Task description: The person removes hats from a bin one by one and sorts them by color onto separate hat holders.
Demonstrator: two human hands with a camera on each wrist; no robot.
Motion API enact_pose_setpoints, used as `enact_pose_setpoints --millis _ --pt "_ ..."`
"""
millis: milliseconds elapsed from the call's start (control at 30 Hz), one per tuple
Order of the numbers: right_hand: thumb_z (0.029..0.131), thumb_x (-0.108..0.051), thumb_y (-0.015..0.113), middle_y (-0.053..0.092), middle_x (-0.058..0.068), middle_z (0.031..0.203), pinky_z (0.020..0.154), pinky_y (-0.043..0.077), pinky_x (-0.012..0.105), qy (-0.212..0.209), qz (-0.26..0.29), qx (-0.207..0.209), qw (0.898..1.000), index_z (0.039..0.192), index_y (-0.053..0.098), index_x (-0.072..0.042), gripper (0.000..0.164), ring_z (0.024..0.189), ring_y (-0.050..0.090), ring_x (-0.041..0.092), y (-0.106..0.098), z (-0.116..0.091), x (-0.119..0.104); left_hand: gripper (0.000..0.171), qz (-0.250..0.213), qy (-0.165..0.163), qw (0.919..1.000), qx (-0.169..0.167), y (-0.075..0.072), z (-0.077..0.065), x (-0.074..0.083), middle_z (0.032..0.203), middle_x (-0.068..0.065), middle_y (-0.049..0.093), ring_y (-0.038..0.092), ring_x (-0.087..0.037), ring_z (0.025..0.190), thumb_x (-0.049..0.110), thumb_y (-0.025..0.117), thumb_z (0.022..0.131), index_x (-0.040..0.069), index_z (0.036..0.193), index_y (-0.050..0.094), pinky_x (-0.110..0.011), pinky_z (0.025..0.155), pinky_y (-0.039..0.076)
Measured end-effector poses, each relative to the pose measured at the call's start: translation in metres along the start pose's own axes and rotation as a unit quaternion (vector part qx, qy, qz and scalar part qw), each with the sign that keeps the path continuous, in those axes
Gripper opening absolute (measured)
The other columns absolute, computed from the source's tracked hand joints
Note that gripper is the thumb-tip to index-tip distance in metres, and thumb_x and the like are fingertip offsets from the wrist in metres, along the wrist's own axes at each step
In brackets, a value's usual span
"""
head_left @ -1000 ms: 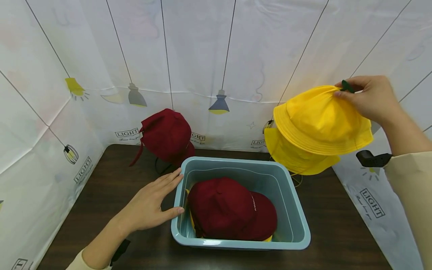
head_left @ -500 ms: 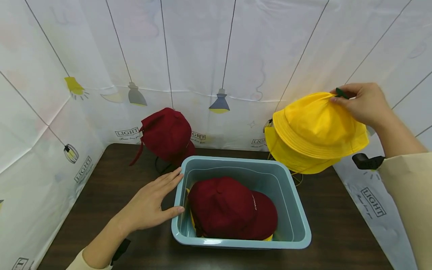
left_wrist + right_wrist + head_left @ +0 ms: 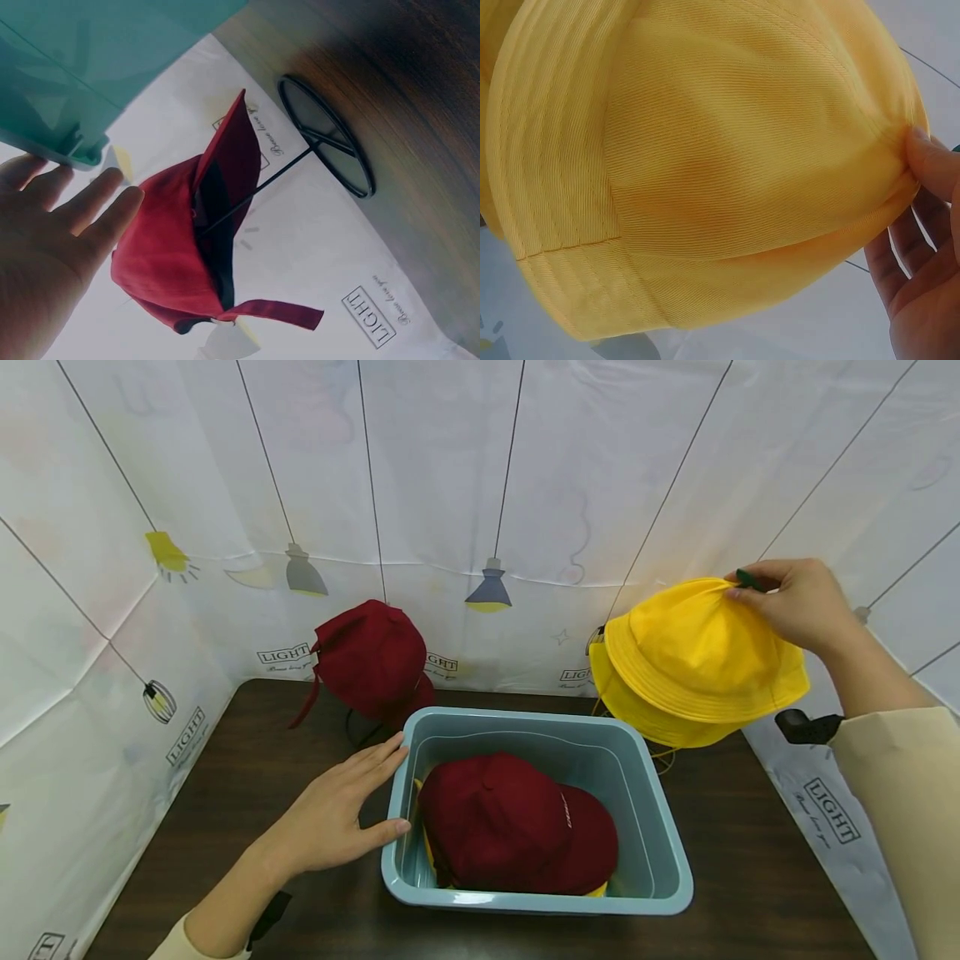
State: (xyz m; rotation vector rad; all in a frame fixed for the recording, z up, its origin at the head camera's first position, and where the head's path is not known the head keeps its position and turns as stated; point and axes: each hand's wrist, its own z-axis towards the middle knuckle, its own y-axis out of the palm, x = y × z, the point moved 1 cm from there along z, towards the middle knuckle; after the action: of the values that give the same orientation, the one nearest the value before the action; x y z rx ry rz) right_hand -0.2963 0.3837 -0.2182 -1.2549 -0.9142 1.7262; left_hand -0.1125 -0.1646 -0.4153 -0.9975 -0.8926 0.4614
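My right hand [image 3: 810, 606] pinches the crown top of a yellow bucket hat [image 3: 697, 647], beside a dark green leaf-like tip. A second yellow brim [image 3: 618, 681] shows directly below it, overlapped by the upper hat. In the right wrist view the gathered yellow cloth [image 3: 727, 150] lies between thumb and fingers. My left hand [image 3: 337, 814] has its fingers spread, with the fingertips and thumb at the left rim of a light blue plastic bin [image 3: 670, 827]. Inside the bin lies a dark red baseball cap [image 3: 495, 818], with yellow edges [image 3: 597, 890] under it.
Behind the bin's left corner, another dark red cap [image 3: 367, 660] hangs on a black wire stand [image 3: 319, 142]. A thin wire base [image 3: 664, 762] shows below the yellow hats. The dark wood table [image 3: 765, 860] meets a white printed cloth backdrop [image 3: 450, 468].
My right hand has lowered and shifted left with the yellow bucket hat, which now covers more of the yellow brim beneath. The left hand and bin have stayed nearly still.
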Motion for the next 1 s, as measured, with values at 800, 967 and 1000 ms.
enact_pose_setpoints --millis 800,967,1000 --pt "0.106 -0.025 0.063 0.065 0.033 0.120 0.063 0.037 0.001 -0.006 0.016 -0.007 1.000 0.128 0.068 0.008 0.039 0.104 0.058 0.041 0.027 0.000 0.008 0.086 -0.013 0.005 0.9999 0.002 0.002 -0.001 -0.001 0.173 0.003 0.024 0.032 -0.024 0.155 0.058 0.065 0.097 0.014 0.165 0.035 -0.058 0.119 0.036" --pt "0.106 -0.026 0.063 0.064 0.034 0.118 0.062 0.036 0.002 -0.009 0.012 -0.009 1.000 0.127 0.068 0.010 0.041 0.104 0.057 0.044 0.030 -0.002 0.013 0.086 -0.010 0.004 0.9999 0.004 0.002 -0.001 -0.001 0.173 0.003 0.024 0.033 -0.024 0.155 0.059 0.064 0.097 0.015 0.165 0.035 -0.058 0.118 0.037" --pt "0.106 -0.026 0.063 0.064 0.035 0.118 0.062 0.036 0.002 -0.009 0.013 -0.010 1.000 0.127 0.067 0.010 0.042 0.104 0.057 0.045 0.030 -0.003 0.015 0.086 -0.010 0.004 0.9999 0.004 0.002 -0.001 -0.001 0.173 0.003 0.024 0.033 -0.024 0.155 0.059 0.064 0.097 0.015 0.165 0.035 -0.059 0.118 0.037"
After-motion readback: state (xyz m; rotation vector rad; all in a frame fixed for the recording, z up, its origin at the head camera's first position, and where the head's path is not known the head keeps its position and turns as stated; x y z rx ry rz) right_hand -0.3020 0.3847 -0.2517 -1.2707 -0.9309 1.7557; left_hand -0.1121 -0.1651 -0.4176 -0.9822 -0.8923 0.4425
